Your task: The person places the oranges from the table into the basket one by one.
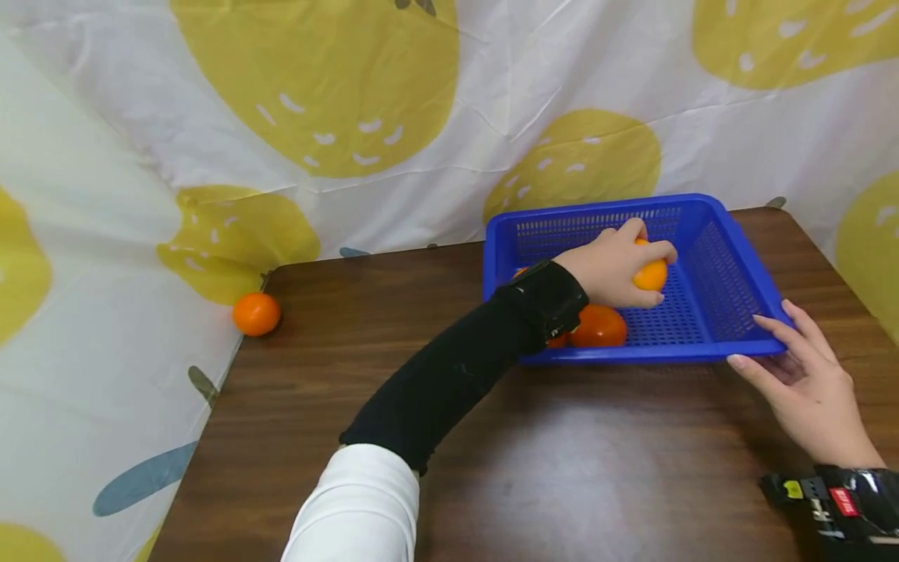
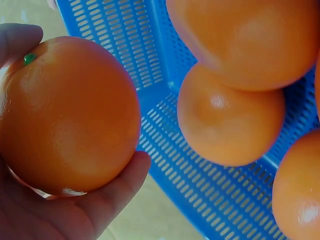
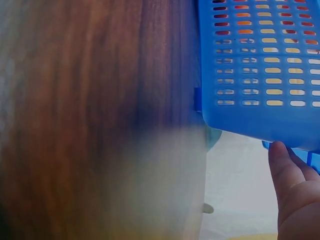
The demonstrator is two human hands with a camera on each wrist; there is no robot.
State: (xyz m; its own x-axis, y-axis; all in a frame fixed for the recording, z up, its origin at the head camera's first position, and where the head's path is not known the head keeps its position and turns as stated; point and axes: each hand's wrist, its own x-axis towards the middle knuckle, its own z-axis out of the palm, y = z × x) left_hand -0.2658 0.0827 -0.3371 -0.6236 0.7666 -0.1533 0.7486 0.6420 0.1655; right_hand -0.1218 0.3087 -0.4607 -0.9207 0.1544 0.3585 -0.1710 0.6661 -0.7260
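Observation:
My left hand point(image 1: 611, 265) reaches into the blue plastic basket point(image 1: 755, 273) and grips an orange point(image 1: 651, 269) between fingers and thumb. A small green stem spot shows on this orange point(image 2: 75, 115) in the left wrist view. Several other round orange-coloured fruits point(image 1: 598, 326) lie in the basket's left part, partly hidden by my left wrist. At the basket's near right corner, my right hand point(image 1: 808, 375) holds the rim, thumb on the front side and fingers around the right side. The thumb point(image 3: 287, 172) touches the corner in the right wrist view.
Another round orange fruit point(image 1: 256, 314) sits alone at the table's far left edge, by the hanging cloth. The brown wooden table point(image 1: 337, 351) carries the basket at its back right. A white cloth with yellow fruit prints point(image 1: 393, 203) hangs behind and along the sides.

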